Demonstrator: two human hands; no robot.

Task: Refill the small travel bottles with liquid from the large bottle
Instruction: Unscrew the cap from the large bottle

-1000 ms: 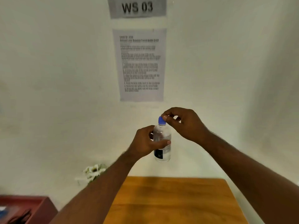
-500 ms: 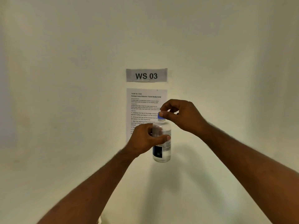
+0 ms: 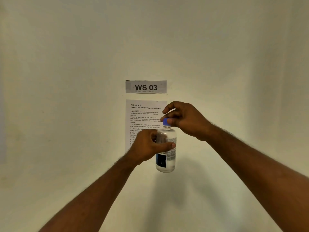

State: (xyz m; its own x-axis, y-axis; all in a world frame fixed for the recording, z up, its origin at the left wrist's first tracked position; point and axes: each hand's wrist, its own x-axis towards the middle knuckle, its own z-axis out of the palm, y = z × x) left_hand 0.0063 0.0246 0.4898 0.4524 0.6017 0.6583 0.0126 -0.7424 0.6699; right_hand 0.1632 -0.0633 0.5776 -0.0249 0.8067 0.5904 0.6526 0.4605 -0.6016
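A clear large bottle point(image 3: 167, 158) with a dark blue label is held upright in the air in front of the wall. My left hand point(image 3: 147, 148) grips its body from the left, thumb across the front. My right hand point(image 3: 185, 119) pinches the blue cap point(image 3: 165, 122) on top between thumb and fingers. The cap sits on the bottle's neck. No small travel bottle is in view.
A plain wall fills the view. A "WS 03" sign point(image 3: 146, 87) and a printed task sheet point(image 3: 143, 114) hang on it behind my hands. No table shows in this frame.
The view has tilted upward: the wooden table and the red item at the lower left dropped out of sight. Both hands keep their hold on the bottle and cap.
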